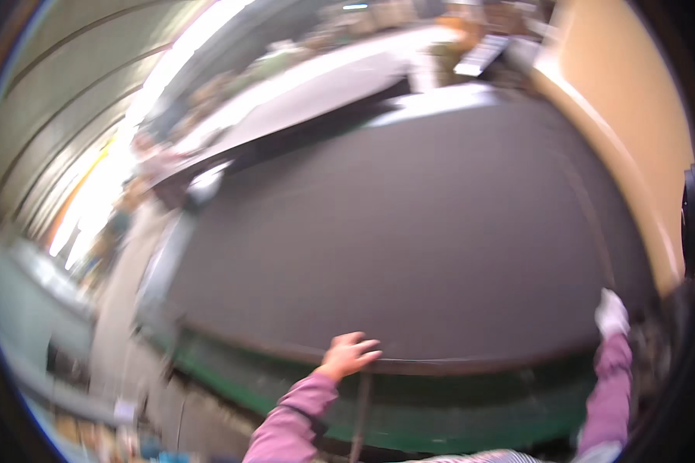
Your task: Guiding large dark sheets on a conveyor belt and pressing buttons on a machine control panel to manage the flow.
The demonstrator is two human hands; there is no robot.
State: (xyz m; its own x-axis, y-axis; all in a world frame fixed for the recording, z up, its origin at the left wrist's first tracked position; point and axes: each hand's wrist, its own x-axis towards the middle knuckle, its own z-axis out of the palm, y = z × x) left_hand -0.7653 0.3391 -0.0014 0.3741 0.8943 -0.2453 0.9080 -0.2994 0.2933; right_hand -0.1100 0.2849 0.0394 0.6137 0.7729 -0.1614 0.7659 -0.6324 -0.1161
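A broad dark grey sheet (409, 231) covers the work table in front of me. My left hand (349, 355) is bare, its fingers spread over the sheet's near edge, and holds nothing. Far to the right, my right hand (611, 312) wears a white glove and is at the sheet's near right corner. Motion smears its fingers, so whether they grip the edge does not show. Both my arms have purple sleeves.
The table's green side (463, 401) runs below the near edge. A large tan panel (618, 100) rises along the right. Beyond the sheet lies a long pale board (309, 100) with a dark edge. Bright lights and blurred clutter fill the background.
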